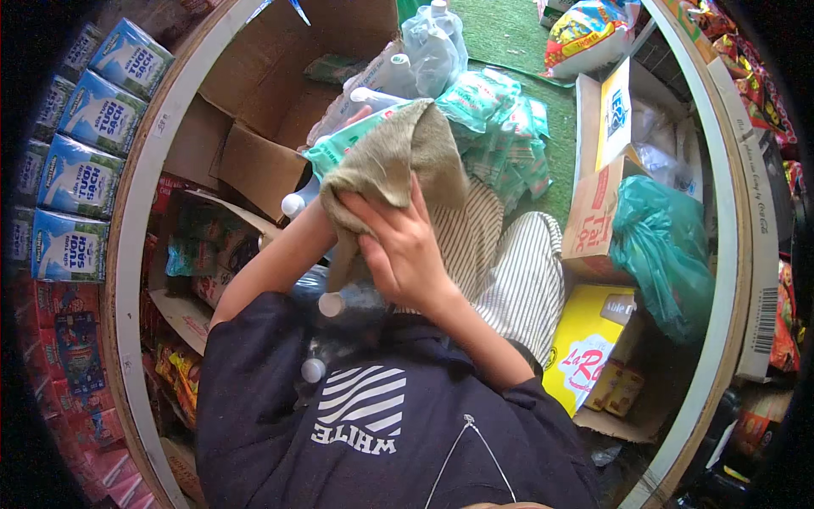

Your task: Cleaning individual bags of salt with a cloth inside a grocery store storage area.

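A brown-grey cloth (407,153) lies over a green and white plastic packet (353,137) in front of my chest. My right hand (397,242) presses on the near side of the cloth, its fingers spread over the fabric. Under the cloth, my left hand (362,116) is mostly hidden; only some fingertips show past the packet's far edge, and the packet rests on this hand. More green and white packets (509,133) lie in a pile beyond my striped trousers. Capped plastic bottles (331,304) stand close to my body at the left.
An open cardboard box (254,153) stands at the left, beside shelves with milk cartons (98,114). At the right are a teal plastic bag (661,248), a yellow box (588,343) and more cartons. A bagged bottle (434,48) stands on the green mat (496,32).
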### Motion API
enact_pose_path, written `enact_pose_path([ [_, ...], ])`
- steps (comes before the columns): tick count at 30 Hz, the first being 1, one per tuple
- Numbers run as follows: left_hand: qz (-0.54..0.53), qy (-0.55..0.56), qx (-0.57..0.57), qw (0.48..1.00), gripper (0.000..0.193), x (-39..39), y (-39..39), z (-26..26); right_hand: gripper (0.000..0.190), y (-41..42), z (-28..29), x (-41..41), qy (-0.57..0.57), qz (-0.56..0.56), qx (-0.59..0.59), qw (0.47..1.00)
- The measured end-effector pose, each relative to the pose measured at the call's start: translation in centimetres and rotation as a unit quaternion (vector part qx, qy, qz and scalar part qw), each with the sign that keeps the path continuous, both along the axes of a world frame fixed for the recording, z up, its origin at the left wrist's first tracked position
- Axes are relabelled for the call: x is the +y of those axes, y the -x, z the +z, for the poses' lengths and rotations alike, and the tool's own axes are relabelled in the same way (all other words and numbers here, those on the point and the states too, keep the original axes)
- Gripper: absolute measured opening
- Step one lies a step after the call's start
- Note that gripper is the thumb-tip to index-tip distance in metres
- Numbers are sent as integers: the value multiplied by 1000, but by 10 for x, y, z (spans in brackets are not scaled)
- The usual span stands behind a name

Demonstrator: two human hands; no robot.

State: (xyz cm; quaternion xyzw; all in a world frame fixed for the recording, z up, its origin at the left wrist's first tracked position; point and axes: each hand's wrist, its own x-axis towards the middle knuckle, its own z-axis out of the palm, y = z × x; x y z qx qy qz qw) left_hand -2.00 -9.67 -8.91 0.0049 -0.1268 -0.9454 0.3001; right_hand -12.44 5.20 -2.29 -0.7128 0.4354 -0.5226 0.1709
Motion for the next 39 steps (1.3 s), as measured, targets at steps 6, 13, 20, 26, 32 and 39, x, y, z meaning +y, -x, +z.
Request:
enact_pose_path([
  [6,249,271,-296,881,64,52,25,57,38,18,24,-40,60,-117,43,990],
  [13,177,236,-245,923,64,44,12,56,41,13,11,17,-3,-4,32,999],
  [20,105,196,-187,957,65,61,17,54,39,10,23,-15,45,6,72,996],
  [26,69,169,-141,973,66,67,-25,60,35,-6,30,-1,31,53,69,996],
  [32,0,123,-86,989,66,25,-2,49,36,4,-8,30,-16,70,32,997],
  [39,-58,81,-20,995,67,25,0,46,35,0,-7,33,-15,67,13,998],
])
